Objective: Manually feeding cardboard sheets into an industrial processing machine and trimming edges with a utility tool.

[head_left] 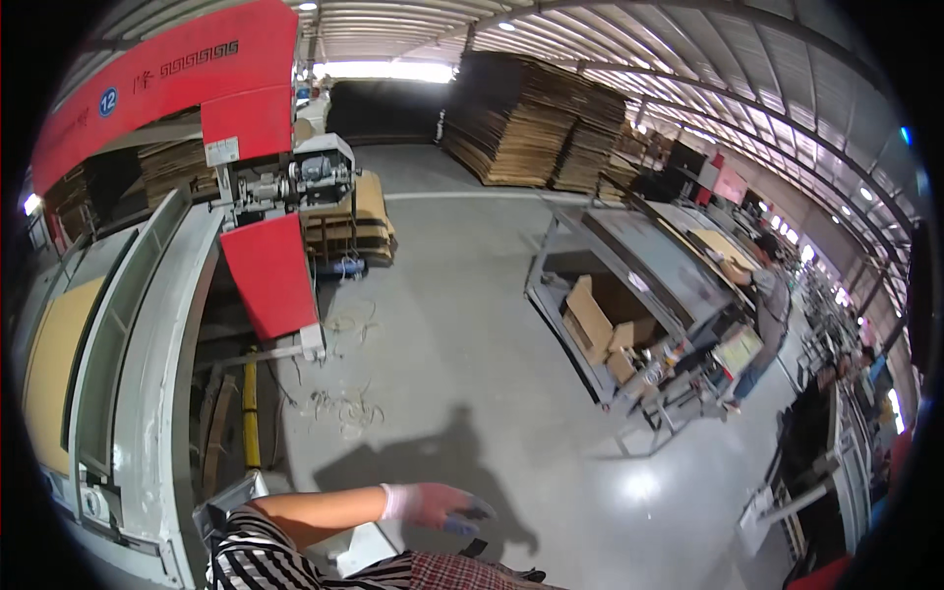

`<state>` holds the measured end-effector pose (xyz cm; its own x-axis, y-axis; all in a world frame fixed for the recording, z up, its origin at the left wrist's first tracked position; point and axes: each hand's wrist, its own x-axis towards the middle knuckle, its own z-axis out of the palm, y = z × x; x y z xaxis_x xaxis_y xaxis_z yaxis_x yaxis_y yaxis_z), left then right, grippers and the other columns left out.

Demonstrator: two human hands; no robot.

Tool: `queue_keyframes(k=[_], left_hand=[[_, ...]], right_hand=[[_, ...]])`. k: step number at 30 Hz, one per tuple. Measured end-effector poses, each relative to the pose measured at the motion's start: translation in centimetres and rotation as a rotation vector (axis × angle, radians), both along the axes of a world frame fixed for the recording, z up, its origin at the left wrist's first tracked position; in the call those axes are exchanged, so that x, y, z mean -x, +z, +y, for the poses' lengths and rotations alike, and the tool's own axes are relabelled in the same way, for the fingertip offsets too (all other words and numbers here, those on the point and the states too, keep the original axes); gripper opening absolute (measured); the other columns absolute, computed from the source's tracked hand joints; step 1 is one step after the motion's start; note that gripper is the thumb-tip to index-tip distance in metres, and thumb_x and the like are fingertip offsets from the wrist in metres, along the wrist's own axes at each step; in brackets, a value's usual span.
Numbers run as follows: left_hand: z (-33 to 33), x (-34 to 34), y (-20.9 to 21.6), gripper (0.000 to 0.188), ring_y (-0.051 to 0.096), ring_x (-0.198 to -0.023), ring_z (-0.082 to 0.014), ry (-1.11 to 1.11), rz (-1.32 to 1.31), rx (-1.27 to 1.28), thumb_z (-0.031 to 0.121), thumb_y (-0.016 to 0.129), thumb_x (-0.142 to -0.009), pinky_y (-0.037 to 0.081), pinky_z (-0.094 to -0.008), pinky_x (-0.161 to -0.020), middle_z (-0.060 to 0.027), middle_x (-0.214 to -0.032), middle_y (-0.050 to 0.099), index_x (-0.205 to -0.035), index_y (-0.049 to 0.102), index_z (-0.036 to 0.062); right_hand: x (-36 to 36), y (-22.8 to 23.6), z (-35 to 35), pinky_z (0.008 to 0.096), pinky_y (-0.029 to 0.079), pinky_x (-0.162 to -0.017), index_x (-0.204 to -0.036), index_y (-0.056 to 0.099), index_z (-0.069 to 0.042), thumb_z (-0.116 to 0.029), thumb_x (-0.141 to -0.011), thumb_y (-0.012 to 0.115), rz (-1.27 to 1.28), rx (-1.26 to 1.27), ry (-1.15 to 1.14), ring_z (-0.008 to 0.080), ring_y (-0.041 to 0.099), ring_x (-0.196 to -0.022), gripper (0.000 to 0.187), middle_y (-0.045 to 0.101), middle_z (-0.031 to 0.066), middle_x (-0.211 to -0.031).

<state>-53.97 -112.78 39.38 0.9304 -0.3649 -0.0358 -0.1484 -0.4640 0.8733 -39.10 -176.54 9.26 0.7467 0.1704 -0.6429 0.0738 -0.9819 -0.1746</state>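
My left hand (438, 505) wears a light work glove with grey-blue fingertips. It stretches to the right across the front of my body, above the grey floor (418, 324). Its fingers are loosely extended, with the thumb a little apart, and I see nothing held in it. A striped sleeve (261, 556) covers the upper part of that arm, and a red checked garment (462, 572) shows beside it at the lower edge. My right hand is outside the picture.
At left stands a red and grey machine (265, 270) with a long bed (152, 393). Loose strips (344, 408) litter the floor. Right, a person (770, 305) leans over a metal table (644, 256); an open cardboard box (595, 324) sits beneath. Tall stacked sheets (521, 123) stand behind.
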Motion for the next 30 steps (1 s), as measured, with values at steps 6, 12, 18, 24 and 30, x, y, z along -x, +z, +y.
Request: queue_keyframes(k=[6,12,18,24,30], left_hand=[[14.1,-26.2,-10.0,0.059,0.059,-0.116,-0.032,0.107,-0.023,-0.299,0.05,0.056,-0.093,0.045,-0.0397,-0.101,-0.0178,-0.125,0.063,-0.136,0.052,0.0085],[26.8,-21.2,-38.9,0.044,0.057,-0.119,-0.0296,0.451,0.512,-0.384,0.034,0.054,-0.094,0.048,-0.0399,-0.098,-0.0119,-0.124,0.064,-0.131,0.057,0.0096],[32.7,-13.4,-41.8,0.035,0.057,-0.121,-0.0296,0.829,0.949,-0.265,0.025,0.051,-0.097,0.049,-0.0406,-0.098,-0.0111,-0.125,0.064,-0.124,0.062,0.0062],[54.0,-29.6,-37.2,0.035,0.062,-0.113,-0.0307,1.285,1.157,0.124,0.03,0.052,-0.099,0.048,-0.0392,-0.097,-0.0144,-0.118,0.068,-0.115,0.067,0.0028],[85.8,-59.9,-32.8,0.045,0.061,-0.113,-0.0333,1.123,0.648,-0.085,0.041,0.053,-0.097,0.047,-0.0391,-0.098,-0.0167,-0.128,0.061,-0.127,0.059,0.0084]], right_hand=[[-15.9,-0.4,8.2,0.0376,0.051,-0.094,-0.12,0.064,-0.004,-0.042,-0.1,0.041,0.066,0.078,-0.129,0.0259,0.06,-0.112,0.048,0.062,0.0135,-0.122],[-51.6,-9.3,29.3,0.0388,0.048,-0.097,-0.123,0.063,-0.004,-0.047,-0.101,0.041,-0.172,0.178,0.194,0.0252,0.057,-0.122,0.053,0.058,0.0142,-0.135],[-82.2,-4.3,78.1,0.0444,0.047,-0.099,-0.123,0.066,-0.011,-0.054,-0.088,0.055,-0.127,-0.125,0.641,0.0372,0.058,-0.117,0.057,0.062,0.0172,-0.128],[-91.3,-3.2,112.8,0.0445,0.048,-0.097,-0.129,0.061,-0.011,-0.049,-0.092,0.055,-0.216,-0.361,1.099,0.0347,0.061,-0.116,0.053,0.063,0.0168,-0.126],[-96.3,-3.2,120.0,0.044,0.045,-0.102,-0.125,0.063,-0.013,-0.058,-0.09,0.052,0.185,0.068,1.023,0.0348,0.06,-0.116,0.058,0.065,0.0158,-0.123]])
